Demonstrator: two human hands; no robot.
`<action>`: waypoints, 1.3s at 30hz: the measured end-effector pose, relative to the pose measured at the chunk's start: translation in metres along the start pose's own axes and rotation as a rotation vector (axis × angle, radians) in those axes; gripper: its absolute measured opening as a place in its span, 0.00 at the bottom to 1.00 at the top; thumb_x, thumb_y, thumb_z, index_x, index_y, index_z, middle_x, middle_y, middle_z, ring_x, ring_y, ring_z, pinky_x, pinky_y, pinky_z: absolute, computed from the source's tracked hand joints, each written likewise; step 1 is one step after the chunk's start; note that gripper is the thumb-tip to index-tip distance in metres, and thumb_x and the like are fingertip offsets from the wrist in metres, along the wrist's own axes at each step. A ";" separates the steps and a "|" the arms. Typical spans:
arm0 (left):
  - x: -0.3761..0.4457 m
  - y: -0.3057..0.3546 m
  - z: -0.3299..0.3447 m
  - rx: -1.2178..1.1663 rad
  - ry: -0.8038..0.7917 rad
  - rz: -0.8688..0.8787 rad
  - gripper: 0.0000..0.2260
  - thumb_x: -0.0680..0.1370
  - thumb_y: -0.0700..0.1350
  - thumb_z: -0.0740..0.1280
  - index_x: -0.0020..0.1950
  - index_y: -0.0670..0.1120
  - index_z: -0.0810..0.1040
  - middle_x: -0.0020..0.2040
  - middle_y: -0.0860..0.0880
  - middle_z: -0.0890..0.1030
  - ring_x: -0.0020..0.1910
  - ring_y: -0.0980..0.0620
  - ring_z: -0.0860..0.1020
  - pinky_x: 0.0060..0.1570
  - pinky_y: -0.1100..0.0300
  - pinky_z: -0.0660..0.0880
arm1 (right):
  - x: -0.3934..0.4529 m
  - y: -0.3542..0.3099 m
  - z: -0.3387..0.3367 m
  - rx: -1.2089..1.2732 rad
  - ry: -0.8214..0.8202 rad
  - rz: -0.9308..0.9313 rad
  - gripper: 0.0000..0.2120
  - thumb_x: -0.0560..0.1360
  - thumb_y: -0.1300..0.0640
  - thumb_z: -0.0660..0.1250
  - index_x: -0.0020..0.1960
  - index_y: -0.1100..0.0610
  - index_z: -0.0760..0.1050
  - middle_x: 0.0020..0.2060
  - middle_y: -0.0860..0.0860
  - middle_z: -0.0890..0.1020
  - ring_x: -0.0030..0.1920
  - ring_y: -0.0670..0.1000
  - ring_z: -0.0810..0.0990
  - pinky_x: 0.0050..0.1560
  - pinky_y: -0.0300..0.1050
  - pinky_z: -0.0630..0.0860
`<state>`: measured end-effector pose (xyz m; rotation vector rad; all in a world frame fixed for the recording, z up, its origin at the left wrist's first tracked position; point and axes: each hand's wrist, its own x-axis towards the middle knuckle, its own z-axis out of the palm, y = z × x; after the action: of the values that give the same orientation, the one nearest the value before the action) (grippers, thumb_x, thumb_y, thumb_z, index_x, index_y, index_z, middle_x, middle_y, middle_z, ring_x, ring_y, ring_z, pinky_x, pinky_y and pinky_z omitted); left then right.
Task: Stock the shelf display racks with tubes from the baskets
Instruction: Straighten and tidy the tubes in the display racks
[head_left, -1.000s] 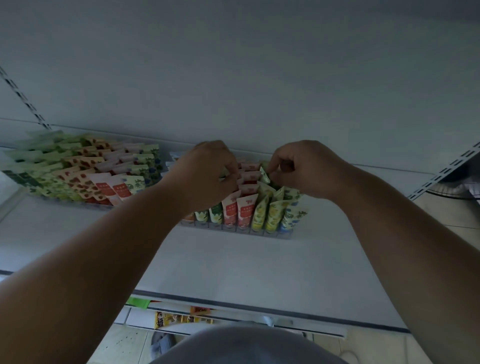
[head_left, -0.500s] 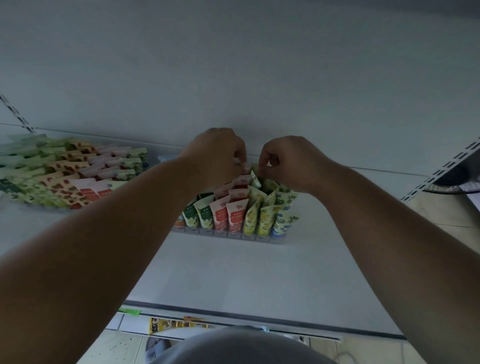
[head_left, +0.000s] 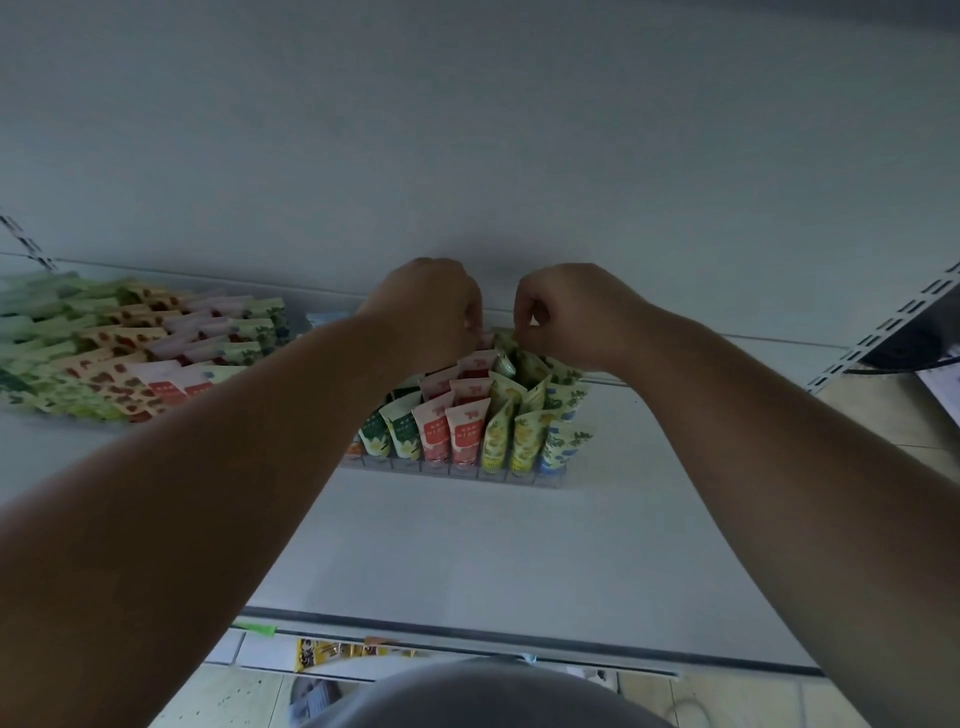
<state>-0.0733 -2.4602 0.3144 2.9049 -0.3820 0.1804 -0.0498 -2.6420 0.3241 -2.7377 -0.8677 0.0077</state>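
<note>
A clear display rack (head_left: 452, 474) on the white shelf (head_left: 467, 561) holds rows of upright tubes: green, red (head_left: 467, 431), yellow (head_left: 524, 436) and blue-patterned. Both my hands reach over its back rows. My left hand (head_left: 431, 312) has its fingers curled down among the rear pink and red tubes. My right hand (head_left: 561, 317) is curled too, pinching the top of a green-yellow tube (head_left: 505, 358) at the back. What lies under the fingertips is hidden.
A second rack (head_left: 130, 358) packed with several rows of green, orange, pink and red tubes sits at the left. Slotted shelf uprights (head_left: 893, 332) run along the right. The shelf's front edge (head_left: 467, 631) lies below, with lower stock and floor beneath it.
Both hands have moved farther back over the rack and closer together. The view has shifted, so the racks sit lower and more to the left.
</note>
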 end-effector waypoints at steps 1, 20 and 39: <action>0.000 0.000 0.000 0.000 -0.002 -0.005 0.06 0.74 0.50 0.69 0.48 0.52 0.81 0.52 0.50 0.77 0.56 0.48 0.74 0.49 0.58 0.68 | 0.003 -0.001 0.000 -0.004 0.007 0.012 0.02 0.72 0.53 0.69 0.44 0.50 0.78 0.37 0.45 0.74 0.39 0.48 0.74 0.40 0.41 0.66; 0.002 -0.003 0.004 0.013 0.031 -0.014 0.06 0.74 0.51 0.68 0.48 0.51 0.81 0.52 0.49 0.77 0.55 0.47 0.74 0.48 0.58 0.67 | 0.013 -0.011 0.002 -0.048 -0.068 0.089 0.05 0.69 0.59 0.72 0.36 0.51 0.78 0.39 0.53 0.82 0.41 0.54 0.79 0.40 0.42 0.69; 0.016 0.013 0.001 -0.077 -0.021 0.085 0.06 0.74 0.49 0.68 0.47 0.51 0.82 0.52 0.50 0.77 0.55 0.49 0.75 0.51 0.57 0.71 | -0.007 0.019 -0.010 0.046 -0.111 0.008 0.05 0.74 0.58 0.69 0.48 0.55 0.84 0.35 0.41 0.77 0.34 0.41 0.73 0.34 0.29 0.64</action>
<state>-0.0608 -2.4763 0.3184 2.8194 -0.5044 0.1452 -0.0437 -2.6635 0.3281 -2.7193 -0.8747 0.1802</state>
